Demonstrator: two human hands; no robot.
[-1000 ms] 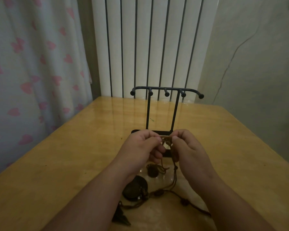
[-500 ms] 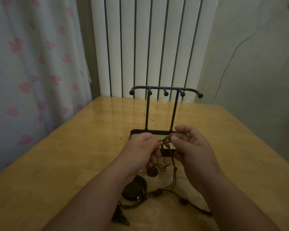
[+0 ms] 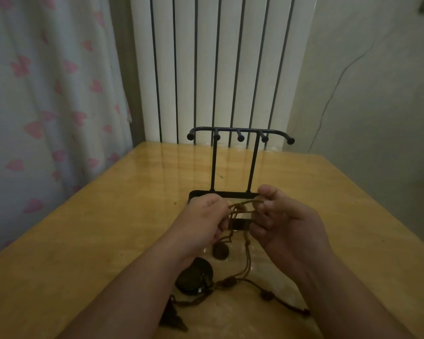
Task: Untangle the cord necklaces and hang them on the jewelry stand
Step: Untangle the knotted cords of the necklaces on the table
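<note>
At the centre of the wooden desk (image 3: 83,241), the left hand (image 3: 203,223) and right hand (image 3: 287,231) each have their fingers pinched closed on a loop of the brown cord necklaces (image 3: 242,211), drawn between them just above the surface. From the hands the tangled cords trail toward 6 o'clock, where a small dark bead (image 3: 220,251), a round dark pendant (image 3: 194,277) and a tassel (image 3: 173,316) lie on the desk. The black jewelry stand (image 3: 240,133) stands upright at 12 o'clock just beyond the hands, its five hooks bare.

left hand (image 3: 202,222), right hand (image 3: 283,226), fingers pinched, raised together
</note>
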